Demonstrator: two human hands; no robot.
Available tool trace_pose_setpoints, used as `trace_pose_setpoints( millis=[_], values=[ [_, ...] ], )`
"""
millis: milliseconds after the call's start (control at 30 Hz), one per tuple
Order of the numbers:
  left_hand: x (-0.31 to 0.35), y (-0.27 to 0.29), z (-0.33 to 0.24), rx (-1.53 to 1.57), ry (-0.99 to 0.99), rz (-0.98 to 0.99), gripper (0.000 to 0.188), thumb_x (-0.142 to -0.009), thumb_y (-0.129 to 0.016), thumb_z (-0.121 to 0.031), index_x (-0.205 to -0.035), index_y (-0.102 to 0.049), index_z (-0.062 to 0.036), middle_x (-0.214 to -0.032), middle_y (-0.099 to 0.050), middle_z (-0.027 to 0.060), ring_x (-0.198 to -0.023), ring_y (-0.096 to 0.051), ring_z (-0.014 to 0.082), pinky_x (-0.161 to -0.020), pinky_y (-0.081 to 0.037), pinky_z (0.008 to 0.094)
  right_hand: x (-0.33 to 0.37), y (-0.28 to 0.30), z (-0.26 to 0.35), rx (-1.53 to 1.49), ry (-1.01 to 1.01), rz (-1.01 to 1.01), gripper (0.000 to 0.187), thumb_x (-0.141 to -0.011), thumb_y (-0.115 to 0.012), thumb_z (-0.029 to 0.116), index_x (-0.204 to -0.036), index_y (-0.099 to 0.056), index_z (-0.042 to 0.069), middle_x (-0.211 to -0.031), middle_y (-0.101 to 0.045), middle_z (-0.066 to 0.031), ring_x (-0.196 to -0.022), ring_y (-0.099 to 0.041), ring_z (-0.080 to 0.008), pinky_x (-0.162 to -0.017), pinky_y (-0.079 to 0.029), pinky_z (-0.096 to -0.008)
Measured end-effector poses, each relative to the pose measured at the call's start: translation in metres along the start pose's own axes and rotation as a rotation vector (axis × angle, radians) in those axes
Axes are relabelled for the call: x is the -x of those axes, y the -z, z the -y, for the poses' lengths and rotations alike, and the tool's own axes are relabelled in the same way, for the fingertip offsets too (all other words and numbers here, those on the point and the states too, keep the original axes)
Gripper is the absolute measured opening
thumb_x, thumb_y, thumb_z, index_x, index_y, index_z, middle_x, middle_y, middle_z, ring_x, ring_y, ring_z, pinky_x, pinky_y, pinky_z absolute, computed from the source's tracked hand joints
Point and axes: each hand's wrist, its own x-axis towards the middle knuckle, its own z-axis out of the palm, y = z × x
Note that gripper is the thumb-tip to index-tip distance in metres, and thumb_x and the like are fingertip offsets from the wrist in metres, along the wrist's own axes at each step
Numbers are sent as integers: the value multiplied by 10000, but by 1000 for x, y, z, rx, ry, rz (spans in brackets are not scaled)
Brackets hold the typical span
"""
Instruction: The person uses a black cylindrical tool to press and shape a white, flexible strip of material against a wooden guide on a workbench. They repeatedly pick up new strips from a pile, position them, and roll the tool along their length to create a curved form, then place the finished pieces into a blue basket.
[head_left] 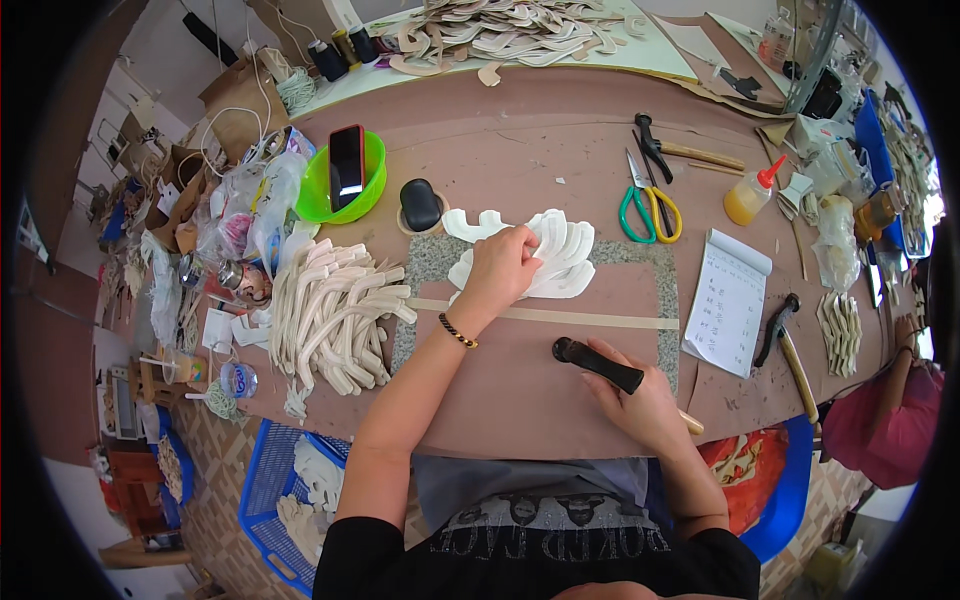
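My left hand [500, 268] presses down on a fanned stack of white curved shoe-upper pieces [560, 255] lying on a grey stone slab [640, 262] on the brown worktable [520, 150]. My right hand [640, 395] grips a black-headed hammer [598, 364] with a wooden handle, held low over the table just in front of the slab. A thin beige strip [570, 317] runs across the slab between my hands.
A pile of cream curved pieces [335, 310] lies to the left. A green bowl [312, 185] holds a phone. Green-and-yellow scissors [645, 205], a glue bottle [750, 195], a notepad [728, 300] and another hammer [785, 345] lie right. A person in pink [885, 415] sits far right.
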Motion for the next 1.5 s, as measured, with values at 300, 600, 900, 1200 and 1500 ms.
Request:
trace_pose_setpoints(
  millis=[300,600,900,1200,1500],
  values=[
    [7,40,-14,-6,-5,404,172,-911,-716,-151,-885,-613,-15,-1132,-708,171,-969,-691,312,-789,-552,383,-1,0,0,18,-12,-2,446,-937,-722,299,-1333,-668,100,-934,-737,-206,-747,-708,-411,-669,-573,-474],
    [40,85,3,-5,-380,592,115,-869,-756,-111,-848,-653,-66,-1381,-656,146,-1386,-536,305,-1102,-433,433,-3,-1,2,29,8,-6,443,-935,-723,296,-1331,-670,106,-916,-737,-202,-739,-709,-408,-667,-574,-476],
    [135,36,-49,48,-175,313,145,-885,-636,9,-1016,-637,-51,-954,-673,111,-922,-655,284,-832,-464,396,-6,12,-2,-124,-15,8,418,-938,-720,231,-1310,-667,48,-944,-723,-233,-817,-706,-406,-719,-553,-441],
    [135,-11,-71,-52,-109,47,211,-886,-702,-86,-1082,-622,-84,-940,-663,82,-916,-636,275,-855,-389,411,9,37,24,39,7,64,421,-921,-719,196,-1314,-673,55,-908,-700,-181,-737,-676,-401,-689,-541,-459],
    [152,-17,-80,-93,18,-27,240,-860,-721,-80,-1100,-699,-80,-943,-650,53,-941,-609,243,-905,-363,426,2,36,33,119,-91,174,391,-946,-719,223,-1302,-687,66,-979,-715,-204,-858,-695,-431,-745,-556,-448]
  ],
)
